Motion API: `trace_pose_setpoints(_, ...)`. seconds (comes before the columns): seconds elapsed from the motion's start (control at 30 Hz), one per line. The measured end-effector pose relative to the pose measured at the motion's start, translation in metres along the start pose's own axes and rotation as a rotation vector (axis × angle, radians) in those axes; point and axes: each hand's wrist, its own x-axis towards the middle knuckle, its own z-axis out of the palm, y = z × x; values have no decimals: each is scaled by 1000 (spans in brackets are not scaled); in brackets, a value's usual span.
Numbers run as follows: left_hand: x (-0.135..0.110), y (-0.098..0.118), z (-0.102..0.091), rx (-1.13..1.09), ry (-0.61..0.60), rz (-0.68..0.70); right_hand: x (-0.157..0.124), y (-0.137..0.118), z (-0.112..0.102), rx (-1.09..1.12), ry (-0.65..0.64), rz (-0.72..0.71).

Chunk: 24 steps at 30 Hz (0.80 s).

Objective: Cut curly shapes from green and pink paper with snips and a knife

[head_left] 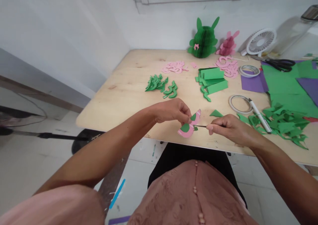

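Left hand [174, 111] pinches pink paper [189, 133], right hand [231, 129] grips a slim tool [200, 126]; a slip could tear the paper.

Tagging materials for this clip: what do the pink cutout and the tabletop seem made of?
The pink cutout in the left hand: probably matte paper or card; thin, with cut edges. The tabletop: pale wood or wood-look laminate, low sheen, judging by knot-like marks.

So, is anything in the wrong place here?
Maybe. A blue strip and a purple strip lie down below the table, on the person's left. They look dropped, since most coloured pieces are up on top. I can't tell what they're made of.
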Motion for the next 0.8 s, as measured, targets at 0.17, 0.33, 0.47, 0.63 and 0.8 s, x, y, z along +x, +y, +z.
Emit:
trace_pose_setpoints(0.17, -2, 0, 0, -5, 22, 0, -1, 1, -1, 3, 14, 7)
trace_pose_setpoints(0.33, -1, 0, 0, -9, -3, 15, 0, 1, 1, 0, 20, -6)
trace_pose_setpoints(0.47, 0, 0, 1, 3, -4, 26, 2, 0, 1, 6, 13, -4)
trace_pose_setpoints(0.63, 1, 0, 1, 12, -12, 33, 2, 1, 1, -6, 5, 2)
trace_pose_setpoints(0.8, 1, 1, 2, 3, -14, 31, 2, 3, 1, 5, -4, -2)
